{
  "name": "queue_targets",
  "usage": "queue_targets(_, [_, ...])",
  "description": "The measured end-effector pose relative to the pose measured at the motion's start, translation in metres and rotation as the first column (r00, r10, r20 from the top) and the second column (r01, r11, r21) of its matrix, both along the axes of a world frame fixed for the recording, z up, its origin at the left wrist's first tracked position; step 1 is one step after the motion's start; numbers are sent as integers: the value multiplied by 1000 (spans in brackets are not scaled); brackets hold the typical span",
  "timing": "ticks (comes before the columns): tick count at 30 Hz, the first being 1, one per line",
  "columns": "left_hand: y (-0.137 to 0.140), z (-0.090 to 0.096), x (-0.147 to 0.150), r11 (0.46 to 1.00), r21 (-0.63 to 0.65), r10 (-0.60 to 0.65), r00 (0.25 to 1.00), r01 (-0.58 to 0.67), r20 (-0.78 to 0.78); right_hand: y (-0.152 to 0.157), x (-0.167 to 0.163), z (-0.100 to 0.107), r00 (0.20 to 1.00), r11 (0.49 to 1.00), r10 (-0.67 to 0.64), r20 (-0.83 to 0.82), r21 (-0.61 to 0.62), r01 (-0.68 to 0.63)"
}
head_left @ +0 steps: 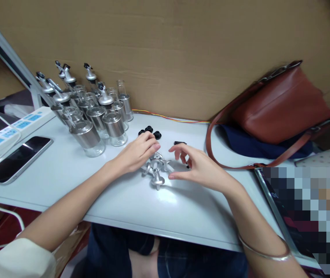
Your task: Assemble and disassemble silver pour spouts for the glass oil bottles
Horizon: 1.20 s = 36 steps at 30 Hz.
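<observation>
Several silver pour spouts (157, 178) lie in a loose pile on the white table between my hands. My left hand (138, 151) hovers over the left side of the pile, palm down, its fingers stretched toward the right; nothing shows in it. Behind its fingertips sit several black stoppers (157, 135), partly covered by the hand. On the pile's right side is my right hand (203, 166), thumb and fingers apart around the end of a spout, without a visible grip. Small black parts (180, 143) lie beyond the right fingers, partly hidden by them.
Glass bottles with steel sleeves (87, 134) crowd the back left, some topped with spouts. A phone (20, 158) and a power strip (17, 129) lie at the left. A brown handbag (283, 104) rests on dark blue cloth at the right. Cardboard (165, 58) stands behind.
</observation>
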<state>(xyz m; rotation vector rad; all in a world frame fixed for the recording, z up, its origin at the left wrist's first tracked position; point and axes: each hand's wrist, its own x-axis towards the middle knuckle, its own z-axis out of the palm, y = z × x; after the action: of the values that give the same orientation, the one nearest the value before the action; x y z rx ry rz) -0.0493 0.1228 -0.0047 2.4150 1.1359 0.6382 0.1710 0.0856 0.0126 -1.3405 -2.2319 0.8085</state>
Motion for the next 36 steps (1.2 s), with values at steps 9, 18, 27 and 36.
queue_targets(9, [-5,-8,5,980,-137,-149,989,148,-1,-5,-16,-13,996,997,83,10,-7,-83])
queue_targets(18, [-6,-6,7,960,-187,-209,978,207,10,-5,-17,-13,995,993,99,-19,-66,-100])
queue_targets(27, [-7,-2,3,982,-62,-180,981,176,-74,-5,-17,-7,997,992,73,-32,-105,-76])
queue_targets(36, [-4,-3,2,988,87,-118,984,131,-136,-4,-14,-8,998,998,44,-54,-49,-46])
